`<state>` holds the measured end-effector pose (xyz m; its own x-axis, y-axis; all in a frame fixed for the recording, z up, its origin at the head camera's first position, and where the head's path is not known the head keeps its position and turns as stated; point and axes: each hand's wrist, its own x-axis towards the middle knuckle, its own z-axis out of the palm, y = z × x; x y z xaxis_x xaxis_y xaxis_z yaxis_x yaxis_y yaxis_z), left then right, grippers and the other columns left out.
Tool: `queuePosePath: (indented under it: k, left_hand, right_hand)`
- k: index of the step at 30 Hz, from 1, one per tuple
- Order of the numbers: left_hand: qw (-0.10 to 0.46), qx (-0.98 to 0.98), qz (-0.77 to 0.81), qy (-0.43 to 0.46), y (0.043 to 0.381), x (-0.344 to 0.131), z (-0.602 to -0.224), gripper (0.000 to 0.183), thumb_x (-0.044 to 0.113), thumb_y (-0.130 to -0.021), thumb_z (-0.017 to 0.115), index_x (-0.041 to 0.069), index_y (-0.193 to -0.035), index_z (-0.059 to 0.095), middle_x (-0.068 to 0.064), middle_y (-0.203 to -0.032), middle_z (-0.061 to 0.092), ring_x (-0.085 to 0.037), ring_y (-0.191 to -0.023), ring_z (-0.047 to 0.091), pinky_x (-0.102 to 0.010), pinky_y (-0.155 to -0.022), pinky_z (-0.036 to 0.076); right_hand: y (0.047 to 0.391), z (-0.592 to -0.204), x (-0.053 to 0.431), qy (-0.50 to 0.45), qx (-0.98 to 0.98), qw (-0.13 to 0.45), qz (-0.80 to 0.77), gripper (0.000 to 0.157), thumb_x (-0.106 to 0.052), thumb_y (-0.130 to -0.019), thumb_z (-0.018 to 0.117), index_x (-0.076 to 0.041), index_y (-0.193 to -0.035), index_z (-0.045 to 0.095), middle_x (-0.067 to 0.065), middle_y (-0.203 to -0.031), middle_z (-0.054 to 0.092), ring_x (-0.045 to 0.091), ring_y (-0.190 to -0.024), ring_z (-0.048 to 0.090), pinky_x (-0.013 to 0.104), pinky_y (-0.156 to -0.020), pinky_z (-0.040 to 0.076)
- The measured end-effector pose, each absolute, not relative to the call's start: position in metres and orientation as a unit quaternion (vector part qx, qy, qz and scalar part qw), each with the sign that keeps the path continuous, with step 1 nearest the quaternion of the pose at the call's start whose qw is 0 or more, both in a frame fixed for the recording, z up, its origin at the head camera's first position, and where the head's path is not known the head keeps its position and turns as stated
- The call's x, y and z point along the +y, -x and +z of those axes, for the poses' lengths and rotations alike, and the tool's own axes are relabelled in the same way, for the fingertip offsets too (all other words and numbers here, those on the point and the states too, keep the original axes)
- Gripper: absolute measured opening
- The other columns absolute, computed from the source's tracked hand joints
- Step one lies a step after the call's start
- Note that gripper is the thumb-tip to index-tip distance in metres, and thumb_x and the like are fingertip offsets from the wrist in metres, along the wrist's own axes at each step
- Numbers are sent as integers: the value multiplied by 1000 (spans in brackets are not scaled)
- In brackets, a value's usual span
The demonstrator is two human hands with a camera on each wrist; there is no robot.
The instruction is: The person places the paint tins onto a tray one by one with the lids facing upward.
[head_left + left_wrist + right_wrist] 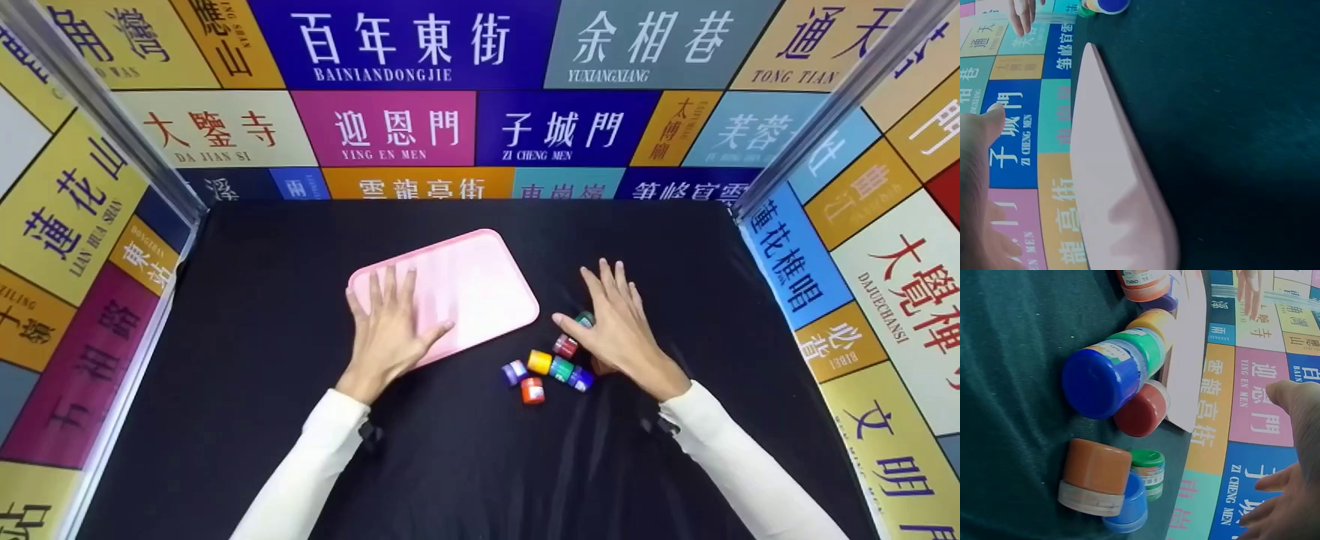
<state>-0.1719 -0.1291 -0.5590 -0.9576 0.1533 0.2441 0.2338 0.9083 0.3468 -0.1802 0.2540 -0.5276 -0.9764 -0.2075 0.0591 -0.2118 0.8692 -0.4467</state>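
Observation:
My left hand (386,330) is spread above the left part of a pink tray (487,285), casting a shadow on it and holding nothing. To the tray's right, my right hand (619,322) hovers with fingers extended over small paint jars, also empty. A yellow jar (539,361), a green jar (561,368) and a blue jar (580,379) lie in a row. Near them are a dark red jar (565,345), an orange-red jar (532,390) and a purple jar (514,372). The right wrist view shows a brown jar (1098,467) beside another blue jar (1129,506) and a darker green jar (1148,467).
Black cloth (262,435) covers the table, with creases toward the front. Panels printed with large characters (382,127) enclose the back and both sides. Metal posts (825,105) stand at the back corners.

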Motion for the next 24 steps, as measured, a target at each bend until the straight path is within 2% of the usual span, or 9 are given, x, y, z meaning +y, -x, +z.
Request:
queuePosePath:
  k: [4, 10, 13, 17, 24]
  left_hand:
    - [128, -965, -209, 93, 167, -139, -566, 109, 79, -92, 66, 9, -171, 36, -27, -174, 35, -53, -160, 33, -84, -125, 6]
    - [114, -969, -206, 79, 155, -154, -577, 109, 78, -94, 65, 10, -173, 34, -26, -177, 29, -51, -166, 18, -82, -126, 10]
    - [107, -971, -199, 74, 150, -161, -583, 109, 78, -94, 65, 9, -173, 34, -26, -178, 26, -51, -167, 13, -82, -126, 11]
    - [105, -973, -194, 64, 142, -170, -592, 111, 78, -94, 66, 5, -171, 36, -27, -178, 26, -54, -165, 16, -83, -125, 14]
    - [95, -974, -198, 50, 130, -182, -607, 115, 79, -92, 68, 3, -171, 35, -28, -177, 28, -55, -164, 18, -83, -125, 15]
  right_hand:
    - [178, -534, 258, -107, -962, 24, 252, 93, -58, -99, 76, -5, -168, 43, 24, -180, 25, 44, -169, 11, 69, -133, 13]
    - [174, -547, 267, -113, -950, 57, 286, 80, -44, -98, 82, -2, -160, 54, 24, -171, 43, 45, -164, 28, 75, -127, 24]
    - [172, -555, 271, -119, -945, 71, 298, 76, -39, -96, 85, 0, -156, 59, 24, -165, 51, 45, -160, 36, 74, -125, 30]
    - [170, -565, 277, -123, -940, 80, 308, 71, -34, -94, 86, 2, -150, 63, 24, -158, 58, 45, -155, 41, 68, -123, 36]
    - [169, -580, 284, -120, -940, 76, 309, 63, -31, -95, 86, 3, -144, 67, 24, -149, 65, 45, -150, 46, 65, -121, 39]
